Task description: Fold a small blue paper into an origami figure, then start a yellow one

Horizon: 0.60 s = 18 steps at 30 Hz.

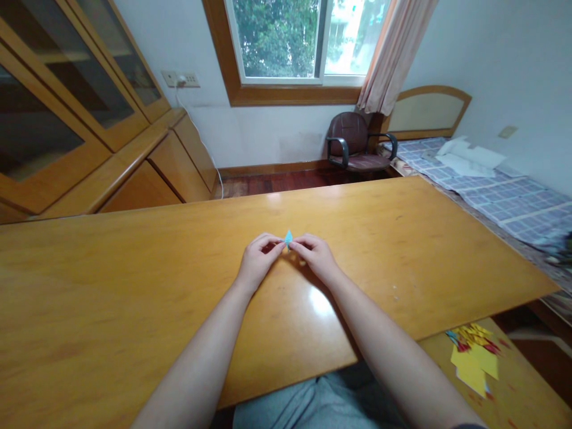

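Observation:
A small light-blue piece of folded paper [288, 239], pointed at the top, is pinched between my two hands over the middle of the table. From the left side, my left hand [261, 255] grips it with thumb and forefinger. My right hand [316, 254] pinches its right side in the same way. The fingertips of both hands nearly meet at the paper. Its finer folds are too small to make out.
Beneath my hands is a wooden table [147, 286]. Yellow paper sheets [476, 363] and red and yellow pieces lie on a lower surface at the right. Beyond stand a brown armchair [353, 143], a bed [491, 185] and a glass-fronted cabinet [96, 152].

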Each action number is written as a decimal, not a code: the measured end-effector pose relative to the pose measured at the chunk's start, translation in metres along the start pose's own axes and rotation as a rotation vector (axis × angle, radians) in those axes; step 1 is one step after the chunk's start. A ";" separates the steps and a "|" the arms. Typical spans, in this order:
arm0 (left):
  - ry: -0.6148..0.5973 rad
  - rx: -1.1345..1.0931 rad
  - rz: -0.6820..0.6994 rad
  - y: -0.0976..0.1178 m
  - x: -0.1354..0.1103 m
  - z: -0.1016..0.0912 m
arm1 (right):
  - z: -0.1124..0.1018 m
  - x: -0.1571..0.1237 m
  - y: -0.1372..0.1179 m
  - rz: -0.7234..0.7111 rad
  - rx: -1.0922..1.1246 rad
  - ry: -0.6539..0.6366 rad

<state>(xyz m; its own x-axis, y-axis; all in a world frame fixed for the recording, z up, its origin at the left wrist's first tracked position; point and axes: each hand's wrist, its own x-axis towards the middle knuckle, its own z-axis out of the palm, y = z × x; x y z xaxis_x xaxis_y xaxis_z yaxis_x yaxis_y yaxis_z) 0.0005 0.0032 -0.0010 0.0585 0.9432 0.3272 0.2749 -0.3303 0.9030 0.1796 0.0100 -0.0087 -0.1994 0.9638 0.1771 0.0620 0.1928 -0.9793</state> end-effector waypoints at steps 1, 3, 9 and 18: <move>0.003 0.000 -0.005 0.000 0.000 0.000 | 0.000 0.000 0.001 -0.004 -0.007 -0.004; 0.010 -0.003 -0.018 0.001 0.001 0.000 | 0.000 0.000 0.001 -0.005 -0.007 -0.006; 0.049 -0.029 -0.062 0.004 0.002 0.000 | 0.000 0.000 0.002 -0.005 0.034 0.038; 0.055 -0.186 -0.206 0.000 0.002 0.000 | 0.001 -0.003 0.002 -0.070 -0.049 0.078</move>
<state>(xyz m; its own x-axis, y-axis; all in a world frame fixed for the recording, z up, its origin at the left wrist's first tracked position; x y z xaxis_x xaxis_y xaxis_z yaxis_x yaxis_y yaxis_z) 0.0007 0.0049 -0.0007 -0.0338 0.9893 0.1416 0.0945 -0.1379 0.9859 0.1791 0.0074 -0.0110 -0.1278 0.9588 0.2537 0.0988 0.2668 -0.9587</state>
